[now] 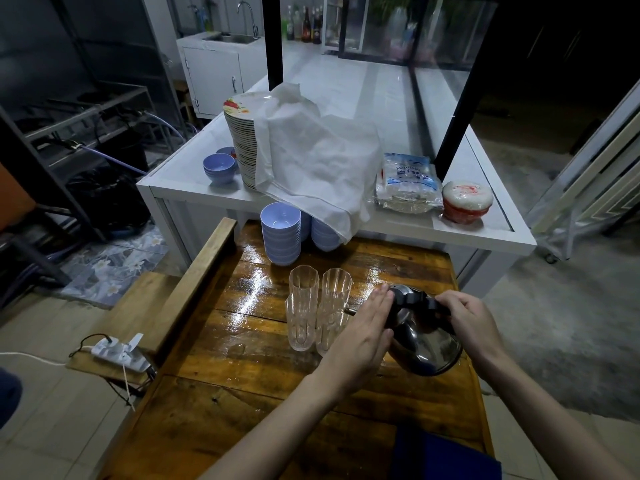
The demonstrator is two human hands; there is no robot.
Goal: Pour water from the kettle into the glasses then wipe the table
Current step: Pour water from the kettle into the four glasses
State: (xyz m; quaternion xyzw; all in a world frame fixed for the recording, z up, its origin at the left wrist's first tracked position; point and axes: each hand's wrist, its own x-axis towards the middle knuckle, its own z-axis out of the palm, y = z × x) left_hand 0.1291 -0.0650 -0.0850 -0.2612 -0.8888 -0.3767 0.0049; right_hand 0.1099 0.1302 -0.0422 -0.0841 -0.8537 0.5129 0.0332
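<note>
A dark metal kettle (424, 344) is tilted over the wet wooden table (242, 382), its spout toward a cluster of several clear ribbed glasses (304, 306). My right hand (464, 317) grips the kettle's black handle. Fingers straight and together, my left hand (363, 334) lies flat against the kettle's lid and left side, just right of the glasses. I cannot tell how much water the glasses hold.
Stacked lilac bowls (280, 233) stand at the table's far edge. Behind it a white counter (450, 233) carries a plate stack (242, 143) under a white cloth (318, 161), a plastic bag (408, 183) and a red-lidded tub (465, 202). A power strip (119, 353) lies on a low bench, left.
</note>
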